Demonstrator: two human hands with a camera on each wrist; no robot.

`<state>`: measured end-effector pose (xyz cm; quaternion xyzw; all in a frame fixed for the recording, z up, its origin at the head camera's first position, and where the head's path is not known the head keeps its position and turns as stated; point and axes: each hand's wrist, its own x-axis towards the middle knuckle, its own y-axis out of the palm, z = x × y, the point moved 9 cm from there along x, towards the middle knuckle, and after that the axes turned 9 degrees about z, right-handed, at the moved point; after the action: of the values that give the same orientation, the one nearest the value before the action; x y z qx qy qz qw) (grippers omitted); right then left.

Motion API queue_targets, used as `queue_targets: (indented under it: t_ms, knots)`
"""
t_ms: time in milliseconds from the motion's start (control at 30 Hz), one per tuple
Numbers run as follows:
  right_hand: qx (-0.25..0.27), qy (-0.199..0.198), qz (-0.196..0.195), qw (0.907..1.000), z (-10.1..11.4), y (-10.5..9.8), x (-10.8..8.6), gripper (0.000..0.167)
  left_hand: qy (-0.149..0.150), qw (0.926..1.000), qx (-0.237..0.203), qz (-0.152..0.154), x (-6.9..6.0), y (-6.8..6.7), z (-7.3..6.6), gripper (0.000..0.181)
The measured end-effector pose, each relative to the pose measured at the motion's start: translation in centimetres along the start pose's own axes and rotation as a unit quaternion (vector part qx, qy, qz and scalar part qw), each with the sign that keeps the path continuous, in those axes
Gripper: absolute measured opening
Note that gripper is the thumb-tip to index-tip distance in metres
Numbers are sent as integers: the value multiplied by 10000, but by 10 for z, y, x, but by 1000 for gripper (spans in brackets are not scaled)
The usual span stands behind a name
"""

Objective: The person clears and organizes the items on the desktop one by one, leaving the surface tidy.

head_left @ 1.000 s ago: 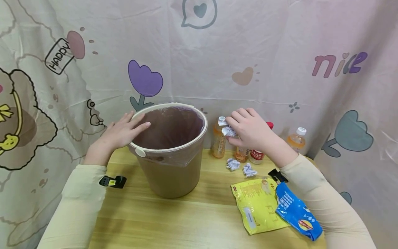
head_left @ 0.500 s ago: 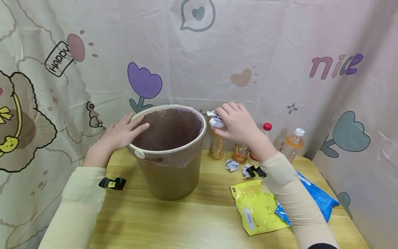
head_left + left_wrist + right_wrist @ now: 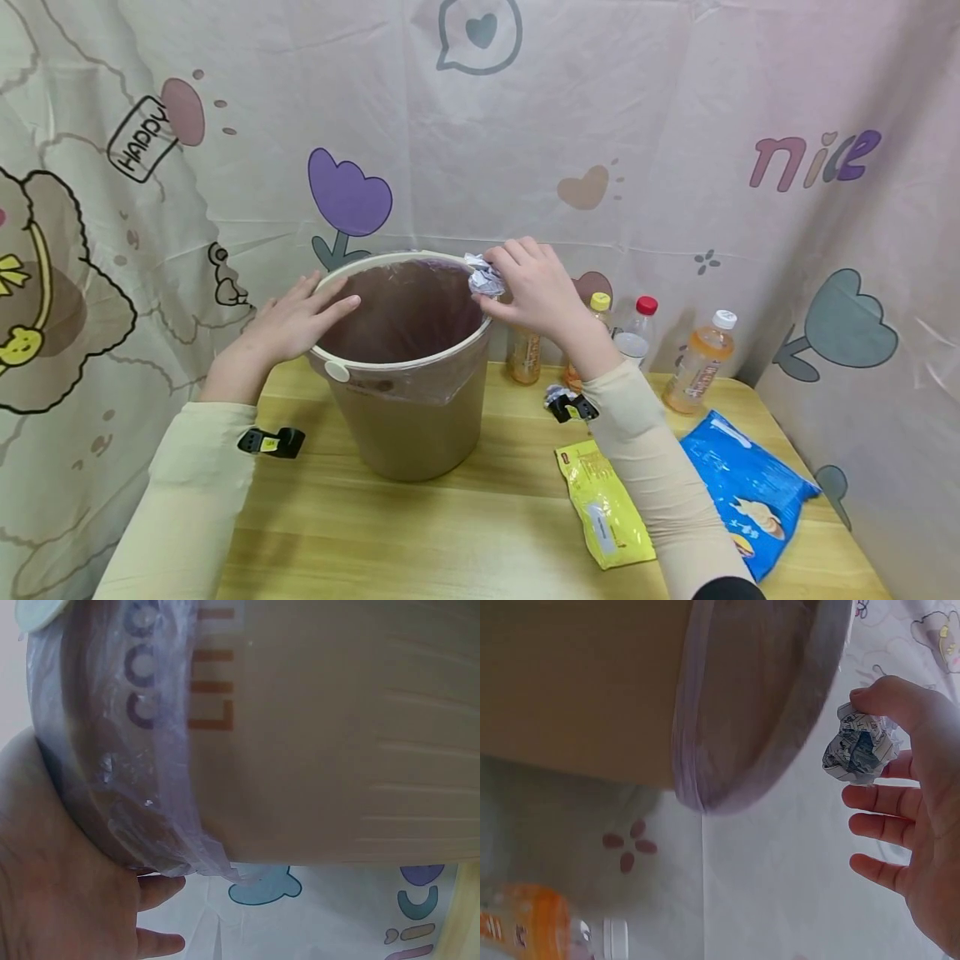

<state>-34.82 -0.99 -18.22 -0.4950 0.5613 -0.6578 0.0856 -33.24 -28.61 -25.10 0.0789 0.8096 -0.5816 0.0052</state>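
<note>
A brown trash bin (image 3: 420,433) with a pale rim and clear liner bag stands on the table. My left hand (image 3: 292,321) rests on the left side of its rim, fingers spread and fairly straight. In the left wrist view the palm (image 3: 60,877) lies against the liner-covered edge. At the bin's right rim my right hand (image 3: 536,287) pinches a crumpled paper ball (image 3: 486,279) between thumb and fingers. The right wrist view shows this printed paper (image 3: 861,746) just outside the rim, the other fingers extended. Another paper ball (image 3: 555,393) lies on the table, partly hidden.
Behind the right arm stand bottles: an orange drink bottle (image 3: 525,354), a red-capped bottle (image 3: 633,337) and a white-capped one (image 3: 701,362). A yellow snack bag (image 3: 600,508) and a blue snack bag (image 3: 750,492) lie at the right. A printed curtain (image 3: 660,100) hangs behind.
My right hand has moved left with the paper ball, from above the bottles to the bin's right rim. The right forearm now covers part of the yellow bag. My left hand has stayed put.
</note>
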Motion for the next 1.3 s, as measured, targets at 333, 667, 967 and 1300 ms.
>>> queue_targets:
  t_ms: [333,667,967,1300]
  knots:
    - [66,-39,21,10000,14,8,17,45,-6,10000,-40,43,-1,0,-1,80]
    - [71,-102,213,9997,21,17,32,47,8,10000,-29,60,-1,0,-1,79]
    - [131,-164,434,9988,27,28,44,46,35,10000,-35,77,-1,0,-1,79]
    - [134,-63,840,9964,33,44,52,47,31,9999,-69,98,0,1,-1,79]
